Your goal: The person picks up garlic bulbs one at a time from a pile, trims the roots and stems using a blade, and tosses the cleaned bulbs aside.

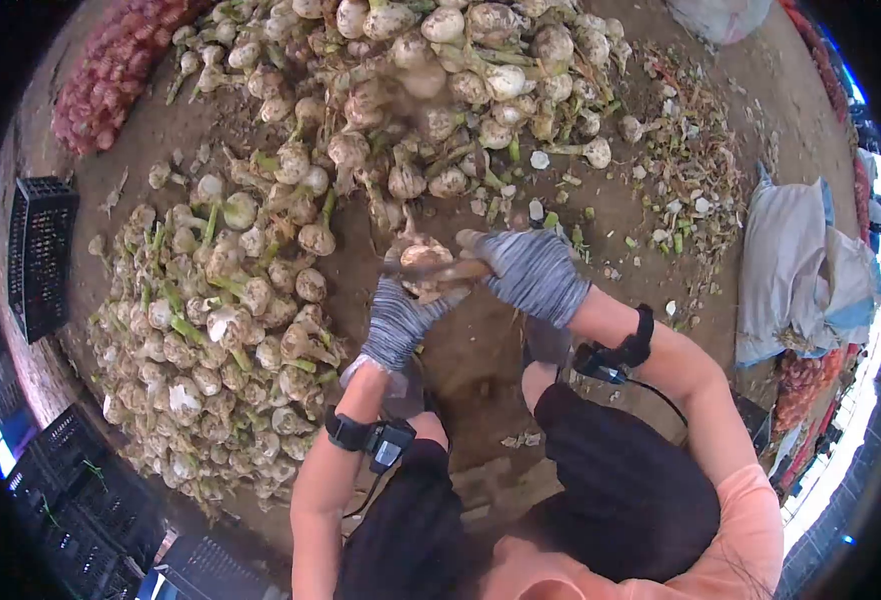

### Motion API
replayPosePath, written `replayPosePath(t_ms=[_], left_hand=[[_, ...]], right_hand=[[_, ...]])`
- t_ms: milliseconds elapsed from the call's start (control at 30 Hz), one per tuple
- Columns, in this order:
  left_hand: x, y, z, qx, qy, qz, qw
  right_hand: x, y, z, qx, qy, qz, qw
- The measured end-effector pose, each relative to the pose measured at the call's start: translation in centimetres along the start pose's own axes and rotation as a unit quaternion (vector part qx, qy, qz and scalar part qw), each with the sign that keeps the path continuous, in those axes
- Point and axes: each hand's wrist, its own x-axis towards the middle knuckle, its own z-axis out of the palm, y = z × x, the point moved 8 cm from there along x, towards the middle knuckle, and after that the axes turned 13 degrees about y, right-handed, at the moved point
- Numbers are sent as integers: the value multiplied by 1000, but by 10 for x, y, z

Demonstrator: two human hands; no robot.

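Both of my hands wear grey striped gloves and meet in front of my knees. My left hand (401, 318) is closed around a brownish-white bulb (425, 262) with a short stalk. My right hand (536, 272) grips a tool with a brown handle (464, 270), which crosses the front of the bulb; its blade is blurred. Just beyond my hands lies a large heap of bulbs with stalks (451, 90). Another heap of bulbs (201, 340) spreads over the ground on the left.
Red net sacks (116, 75) lie at the upper left, black crates (43, 255) along the left edge. Pale woven sacks (786, 260) stand on the right. Trimmings and dry stalks (696, 165) litter the dirt at the upper right.
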Motion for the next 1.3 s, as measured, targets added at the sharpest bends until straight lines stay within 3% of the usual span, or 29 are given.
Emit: replayPosePath(t_ms=[33, 67, 100, 167, 267, 367, 500, 667, 700, 733, 800, 867, 900, 933, 1000, 1033, 1067, 1100, 1133, 1200, 1267, 1300], left_hand=[[0, 0, -7, 177, 8, 95, 979], [-3, 5, -7, 348, 15, 186, 919], [-3, 2, -11, 350, 14, 184, 918], [-1, -11, -19, 165, 4, 50, 985], [-12, -2, -6, 225, -21, 124, 966], [-24, 6, -6, 226, 29, 130, 965], [-28, 8, 14, 324, -8, 126, 937], [-36, 3, 23, 198, -4, 98, 975], [-45, 9, 20, 202, -5, 92, 975], [-55, 14, 15, 102, 3, 31, 994], [-63, 31, 8, -97, 11, -79, 992], [-56, 62, 13, 183, 7, 76, 980], [-49, 40, 4, 147, 28, 89, 985], [-38, 35, 5, 145, 19, 103, 984], [-43, 34, 27, 368, -52, 276, 886], [-43, 28, 26, 409, -26, 187, 893], [-43, 26, 26, 410, -32, 182, 893], [-43, 24, 35, 477, -84, 224, 846], [-45, 21, 43, 537, -132, 264, 790], [-46, 30, 54, 520, -145, 312, 782], [-57, 50, 54, 475, -105, 416, 768], [-58, 59, 48, 477, -104, 420, 765]], right_hand=[[2, -7, 6, -21, -43, -22, 999], [1, -12, 14, -41, -85, -44, 995], [0, -16, 12, -25, -34, -58, 997], [-4, -22, 12, -45, -69, -73, 994], [-9, -17, 20, -49, -93, -80, 991], [-15, -14, 22, -43, -82, -80, 992], [-33, 13, 30, -53, -46, -82, 994], [-44, 30, 35, -59, -61, -31, 996], [-49, 40, 45, -121, -122, -26, 985], [-53, 56, 50, -185, -180, -24, 966], [-69, 153, 31, -147, -13, 136, 980], [-46, 117, -11, -77, 11, 119, 990], [-47, 94, -27, -4, 46, 129, 991], [-45, 92, -17, -11, 59, 125, 990], [-48, 81, 21, 4, 80, 46, 996], [-51, 73, 27, 5, 71, 52, 996], [-52, 71, 45, 96, -17, 124, 987], [-51, 64, 58, 186, -99, 191, 959], [-43, 55, 55, 184, -97, 193, 959], [-23, 27, 38, 93, -108, 99, 985], [-29, 44, 42, 89, -94, 107, 986], [-53, 78, 68, 37, -165, 130, 977]])
